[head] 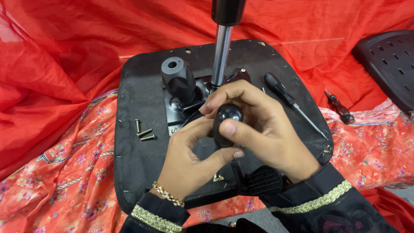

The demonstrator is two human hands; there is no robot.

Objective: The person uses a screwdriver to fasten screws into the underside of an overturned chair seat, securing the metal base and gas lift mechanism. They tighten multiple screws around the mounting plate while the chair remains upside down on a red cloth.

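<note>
Both hands meet over an upturned black chair seat (pixel 142 142). The right hand (pixel 263 129) clamps a black oval knob (pixel 227 123), thumb pressed on it; the left hand (pixel 189 159) pinches beneath. Three loose screws (pixel 143 131) lie left, a screwdriver (pixel 293 103) right

Red cloth (pixel 64 51) carries upturned seat base (pixel 138 159), perhaps floor-level.

Crumpled red sheer fabric (pixel 56 56) covering floor, black perforated plastic panel (pixel 390 60) at right
</note>
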